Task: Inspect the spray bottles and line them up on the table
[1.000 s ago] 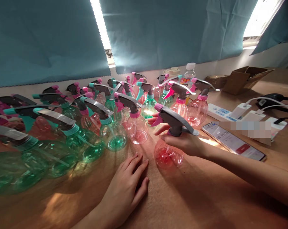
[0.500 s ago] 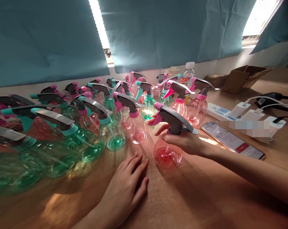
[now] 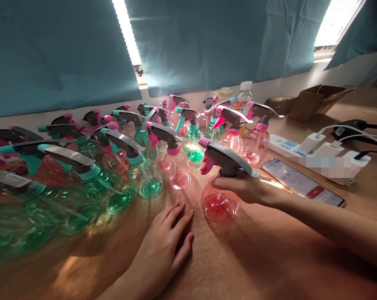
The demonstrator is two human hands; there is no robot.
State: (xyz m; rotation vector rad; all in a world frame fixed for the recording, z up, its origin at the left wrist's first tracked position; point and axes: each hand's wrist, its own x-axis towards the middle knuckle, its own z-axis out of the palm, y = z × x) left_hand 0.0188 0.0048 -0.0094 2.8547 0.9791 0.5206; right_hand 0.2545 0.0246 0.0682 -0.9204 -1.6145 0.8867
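Right hand (image 3: 246,189) wrapped round a clear pink, round-bellied plastic spray bottle (image 3: 221,208)

The right hand is closed about the neck of the spray bottle, thumb across its near side, fingertips showing beside the pink trigger (image 3: 209,163); the bottle sits at the brown tabletop (image 3: 226,266), its grey spray head (image 3: 222,154) pointing left and away. The left hand (image 3: 166,241) lies palm down to the near left of the bottle, fingers loosely spread, touching only the tabletop.

Just left of the bottle stands a clear pink bottle with a pink collar (image 3: 179,177); farther left, a clear green bottle with a teal collar (image 3: 151,183), a thin pale tube slanting inside it; more green and pink sprayers crowd beyond; whether any of them holds liquid is hard to judge through the glare and tinted plastic. Right of the bottle lies a lit smartphone (image 3: 304,183); beyond it, a white power strip (image 3: 280,143), partly masked by a pixelated patch.

The right hand's other fingers are largely hidden behind the bottle's neck and trigger; the leftmost green sprayers are cut off by the frame.
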